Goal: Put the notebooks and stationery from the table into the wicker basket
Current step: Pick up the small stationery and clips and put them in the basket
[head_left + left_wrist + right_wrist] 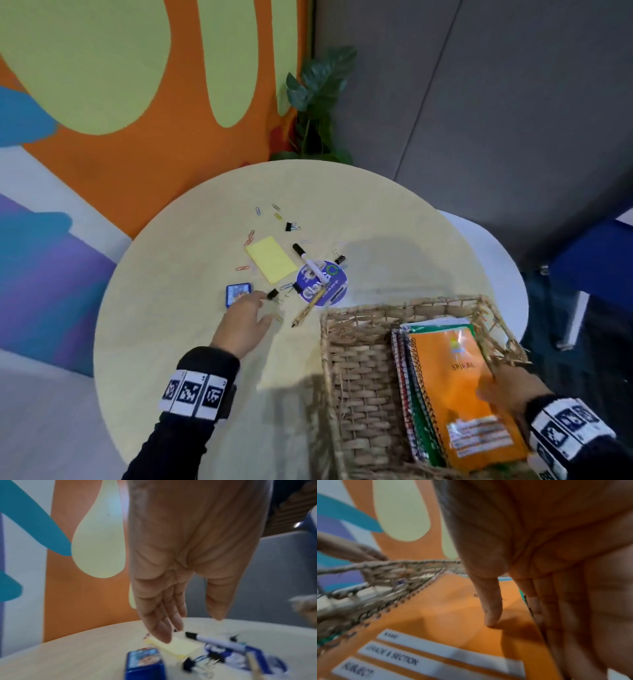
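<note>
round pale wood-grain surface (178,342) fills centre. behind left, wall mural (191,113): orange ground, pale green blobs, teal, purple and white shapes. grey panelled wall (496,102) behind right. dark green leafy plant (317,102) in corner between them. blue chair (596,253) at far right, dark floor below.

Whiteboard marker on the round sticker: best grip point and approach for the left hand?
Likely the white barrel of the marker, pinched across its width from above by the left hand. It lies flat, black cap pointing away, its lower end on the round blue sticker; mid-barrel keeps clear of the yellow notepad beside it.
</note>
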